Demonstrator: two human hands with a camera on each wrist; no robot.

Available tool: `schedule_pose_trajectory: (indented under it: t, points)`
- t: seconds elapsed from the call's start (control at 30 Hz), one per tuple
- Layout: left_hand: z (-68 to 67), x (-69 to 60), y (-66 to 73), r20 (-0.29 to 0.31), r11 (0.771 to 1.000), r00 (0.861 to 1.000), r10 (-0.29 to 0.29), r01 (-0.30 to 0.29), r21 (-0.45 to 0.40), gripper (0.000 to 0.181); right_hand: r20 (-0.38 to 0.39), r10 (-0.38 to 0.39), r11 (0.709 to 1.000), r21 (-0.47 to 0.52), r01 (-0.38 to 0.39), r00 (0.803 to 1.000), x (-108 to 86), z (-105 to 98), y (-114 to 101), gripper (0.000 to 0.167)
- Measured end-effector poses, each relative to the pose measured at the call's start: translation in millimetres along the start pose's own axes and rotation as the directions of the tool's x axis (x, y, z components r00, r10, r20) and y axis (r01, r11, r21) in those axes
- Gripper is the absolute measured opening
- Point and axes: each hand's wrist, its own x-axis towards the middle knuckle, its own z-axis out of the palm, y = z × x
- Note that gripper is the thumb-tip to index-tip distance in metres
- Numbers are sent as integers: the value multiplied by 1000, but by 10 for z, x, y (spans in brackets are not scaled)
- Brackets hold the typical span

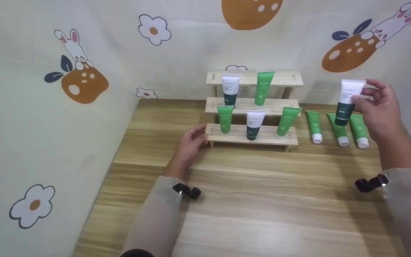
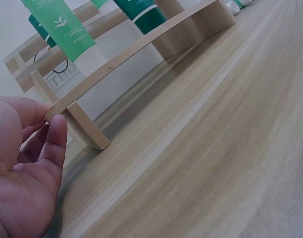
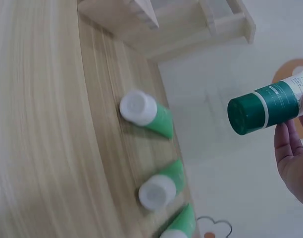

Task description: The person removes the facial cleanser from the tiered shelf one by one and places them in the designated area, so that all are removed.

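My right hand (image 1: 382, 110) pinches a white and dark green squeeze tube (image 1: 348, 103) near its upper part and holds it cap down in the air, right of the stand. In the right wrist view its green cap (image 3: 245, 114) points left. My left hand (image 1: 190, 144) grips the left end of the lowest step of a three-step wooden display stand (image 1: 271, 140); the left wrist view shows fingers at the board's corner (image 2: 55, 110). On the lowest step stand a green tube (image 1: 225, 119), a white and dark green tube (image 1: 254, 125) and another green tube (image 1: 287, 121).
The middle step carries a white and dark green tube (image 1: 230, 89) and a green tube (image 1: 263, 89). Three green tubes lie on the wooden table (image 1: 244, 200) to the right, among them the leftmost one (image 1: 314, 125). A patterned cloth (image 1: 187, 53) rises behind and left.
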Motion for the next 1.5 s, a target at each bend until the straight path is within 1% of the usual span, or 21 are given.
schedule_pose_trajectory:
  t: [0.07,0.2,0.27,0.4,0.57,0.63,0.73,0.93,1.0,1.1,1.17,1.3,1.33,1.4,1.5]
  points:
    - [-2,-3,5,3,1000,1000,0,0,6,45,-15,6,1000,-8,-6,1000,9,-88,25,65]
    - [-9,-5,11,9,1000,1000,-2,2,13,45,-69,23,994,-102,-30,997,52,-264,91,64]
    - [-14,-5,10,11,1000,1000,-6,5,4,44,-100,28,986,-160,-44,995,74,-356,137,64]
    - [-19,1,1,18,1000,1000,-3,3,-23,44,-151,61,974,-206,-92,987,101,-542,225,65]
    - [-15,4,-7,14,1000,1000,-7,7,-19,44,-202,94,953,-266,-147,975,146,-723,325,65]
    - [-13,4,-7,10,1000,1000,-10,10,-13,44,-215,105,939,-300,-168,971,164,-779,368,65]
    - [-15,12,-13,10,1000,1000,-8,8,-5,44,-232,136,933,-297,-203,963,190,-858,435,65]
    - [-23,22,-21,12,1000,1000,-8,9,-8,44,-288,205,919,-273,-285,936,224,-1003,567,64]
    - [-24,20,-17,12,1000,1000,-9,9,-5,44,-303,232,904,-285,-320,924,224,-1047,608,63]
    - [-22,16,-16,8,1000,1000,-11,11,2,44,-306,291,883,-280,-378,906,216,-1107,665,64]
    - [-16,16,-14,4,1000,1000,-11,10,10,44,-301,333,860,-292,-419,894,211,-1149,701,65]
    - [2,9,-20,3,1000,1000,11,-11,-9,45,-297,387,831,-298,-470,873,256,-1209,781,66]
    - [6,9,-21,5,1000,1000,17,-17,-16,45,-301,393,829,-294,-477,869,272,-1221,804,66]
    - [11,5,-23,7,999,1000,25,-25,-32,46,-318,402,835,-257,-486,859,306,-1231,847,65]
    - [4,6,-25,1,999,1000,21,-21,-25,46,-358,402,846,-207,-492,842,341,-1224,883,62]
